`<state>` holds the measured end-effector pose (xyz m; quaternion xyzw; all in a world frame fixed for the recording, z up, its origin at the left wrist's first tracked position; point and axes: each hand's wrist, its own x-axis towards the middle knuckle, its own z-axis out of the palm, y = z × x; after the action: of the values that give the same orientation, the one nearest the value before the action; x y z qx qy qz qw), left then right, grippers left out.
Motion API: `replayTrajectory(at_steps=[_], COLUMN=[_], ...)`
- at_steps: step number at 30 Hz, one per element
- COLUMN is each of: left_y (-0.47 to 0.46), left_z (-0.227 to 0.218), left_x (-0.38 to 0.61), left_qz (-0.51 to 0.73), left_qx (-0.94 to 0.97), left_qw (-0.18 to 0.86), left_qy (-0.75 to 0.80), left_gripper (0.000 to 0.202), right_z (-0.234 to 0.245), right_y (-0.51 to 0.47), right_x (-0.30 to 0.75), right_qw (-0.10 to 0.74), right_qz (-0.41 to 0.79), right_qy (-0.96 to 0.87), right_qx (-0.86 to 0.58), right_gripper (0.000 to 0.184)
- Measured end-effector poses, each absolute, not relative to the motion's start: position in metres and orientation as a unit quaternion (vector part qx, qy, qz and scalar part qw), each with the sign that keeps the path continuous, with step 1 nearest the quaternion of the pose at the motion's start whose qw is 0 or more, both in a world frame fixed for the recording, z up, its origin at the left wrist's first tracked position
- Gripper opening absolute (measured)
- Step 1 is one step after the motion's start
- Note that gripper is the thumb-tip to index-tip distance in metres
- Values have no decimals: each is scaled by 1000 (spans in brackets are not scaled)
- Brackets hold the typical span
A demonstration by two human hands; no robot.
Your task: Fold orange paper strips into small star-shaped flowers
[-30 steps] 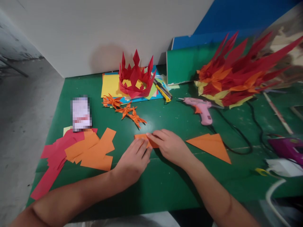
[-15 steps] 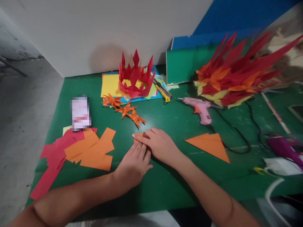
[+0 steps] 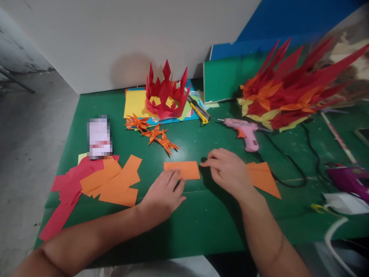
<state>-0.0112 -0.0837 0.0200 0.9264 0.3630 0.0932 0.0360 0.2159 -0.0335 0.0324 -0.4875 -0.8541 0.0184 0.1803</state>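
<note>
Green table [image 3: 201,223] up front, my left hand [image 3: 164,196] presses flat and open on the orange strip [image 3: 184,169], which runs left-right, while my right hand [image 3: 229,171] sits loosely curled, empty, just off its right end.

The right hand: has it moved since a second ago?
Yes. The right hand has slid rightward off the folded orange paper, which the left hand presses flat, and now overlaps the orange triangle lying below the pink glue gun.

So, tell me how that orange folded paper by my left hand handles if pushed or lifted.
Probably very light: the orange folded paper lies flat and thin. It would likely slide easily on the glossy green table and bend when lifted.
</note>
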Motion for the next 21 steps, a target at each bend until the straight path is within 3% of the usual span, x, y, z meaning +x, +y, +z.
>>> replayTrajectory(at_steps=[5,11,21], left_y=[-67,-56,-58], left_z=[22,15,18], left_x=[-14,-21,-23], left_qz=[102,217,231], left_qx=[932,892,851], left_qw=[58,125,179], left_qy=[343,377,436], left_gripper=[24,20,12], right_z=[27,25,30], right_y=[-34,-36,-41], right_x=[200,183,180], right_qw=[240,186,228], right_qz=[88,165,306], right_qy=[-845,-866,-800], right_qx=[-470,-433,-463], right_gripper=[33,37,38])
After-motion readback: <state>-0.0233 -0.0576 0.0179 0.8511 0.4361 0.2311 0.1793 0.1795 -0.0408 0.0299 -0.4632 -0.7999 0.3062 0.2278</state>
